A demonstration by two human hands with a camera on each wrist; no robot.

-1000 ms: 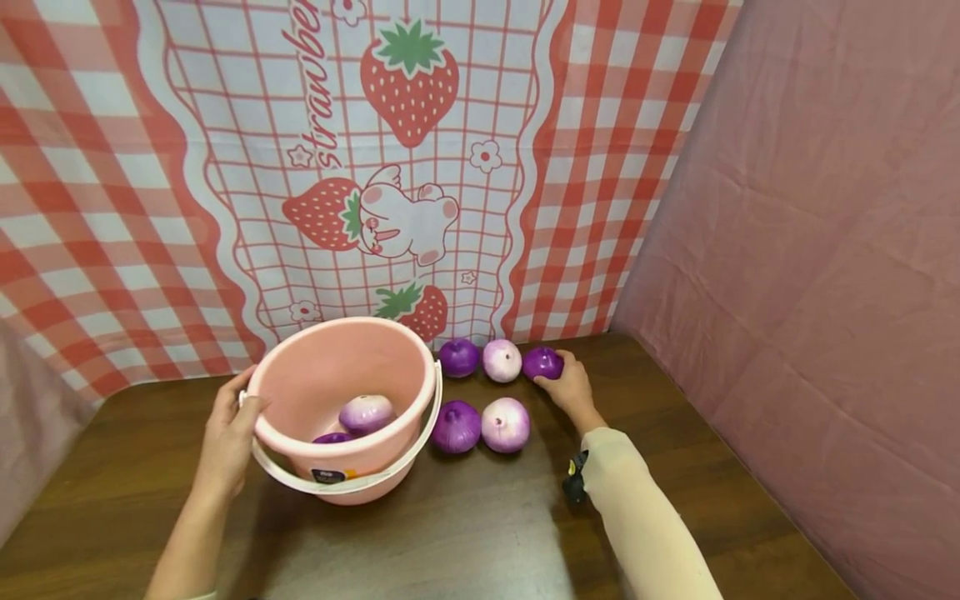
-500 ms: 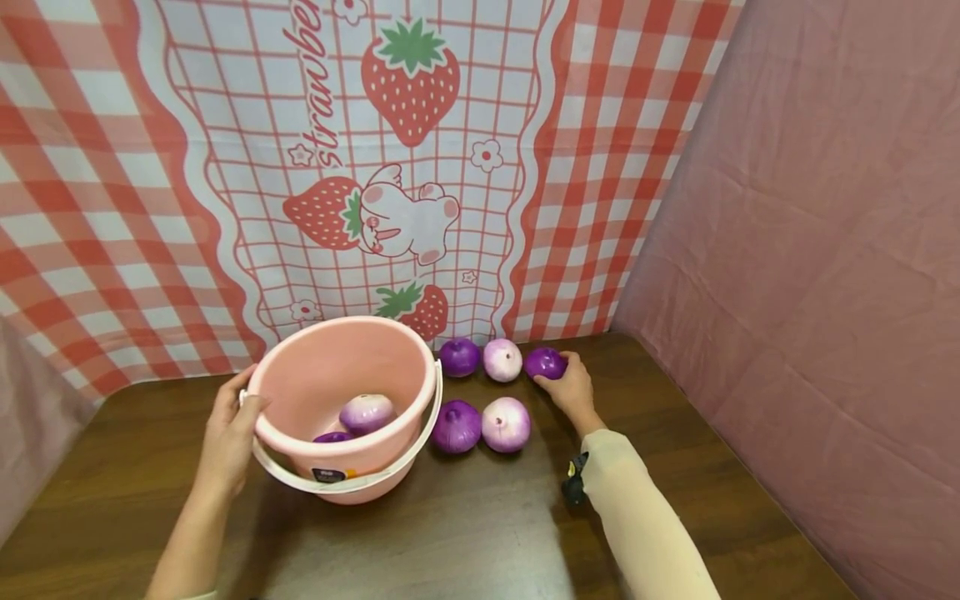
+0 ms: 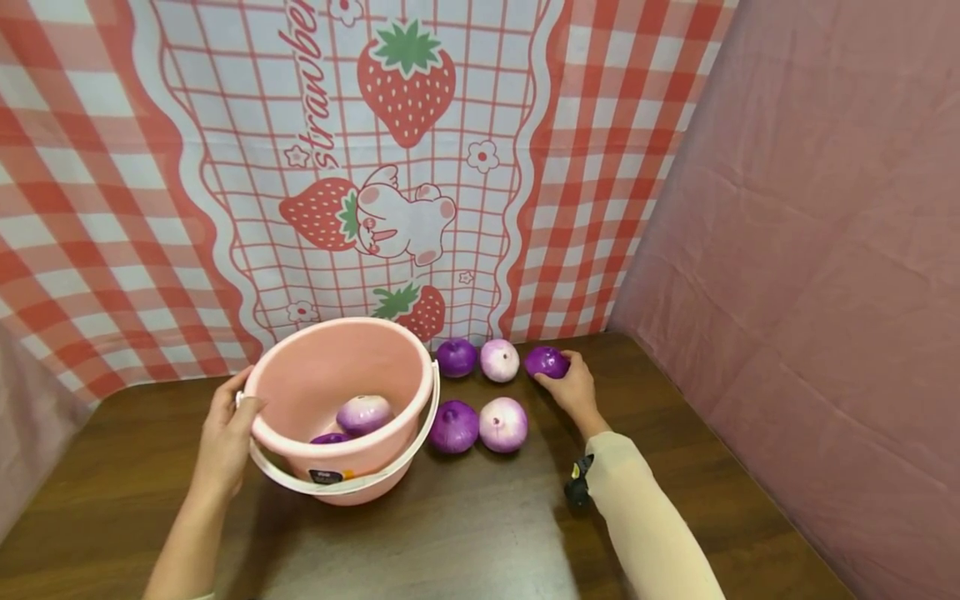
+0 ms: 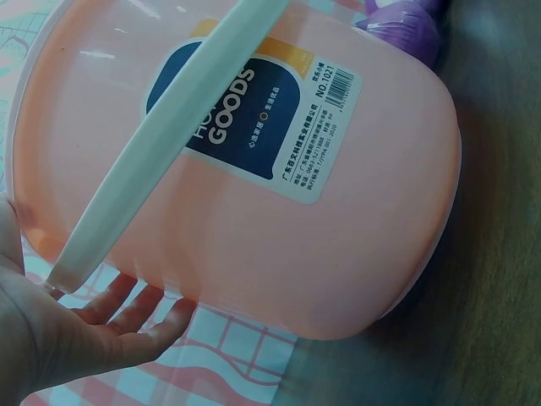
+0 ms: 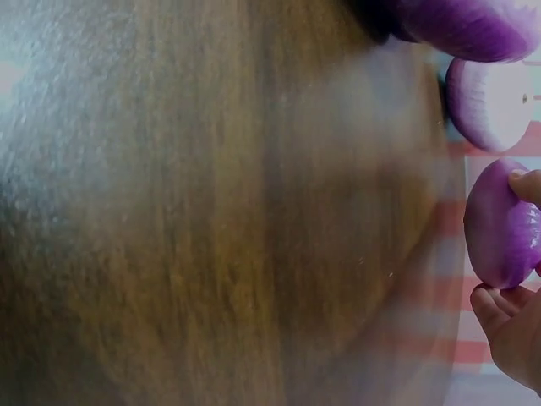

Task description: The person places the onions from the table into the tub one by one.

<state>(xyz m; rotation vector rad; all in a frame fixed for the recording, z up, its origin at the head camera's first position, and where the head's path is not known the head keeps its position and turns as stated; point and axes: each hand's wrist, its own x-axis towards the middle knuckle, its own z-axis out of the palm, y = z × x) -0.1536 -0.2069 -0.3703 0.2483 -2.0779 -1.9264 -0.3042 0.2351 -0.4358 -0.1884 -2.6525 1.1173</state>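
Note:
A pink bucket (image 3: 352,358) stands tilted at the left of the table, its white handle (image 3: 352,483) hanging over the front. My left hand (image 3: 227,437) grips its left rim, thumb over the edge and fingers along the outside wall. Inside lie a pale purple-and-white onion (image 3: 364,415) and a dark purple one (image 3: 330,438), partly hidden by the rim. At the back right, my right hand (image 3: 573,387) holds a dark purple onion (image 3: 546,362) between thumb and fingers. In the right wrist view this held onion (image 5: 503,224) shows its smooth side.
Between bucket and right hand sit two rows of onions: a purple one (image 3: 457,357) and a white one (image 3: 499,361) behind, a purple one (image 3: 454,427) and a white one (image 3: 503,425) in front. A checked strawberry cloth (image 3: 405,208) hangs behind the wooden table (image 3: 465,533).
The onion in my right hand has shifted and turned slightly, its top now tilting up. My left hand and the bucket keep their place; the head view has moved a little.

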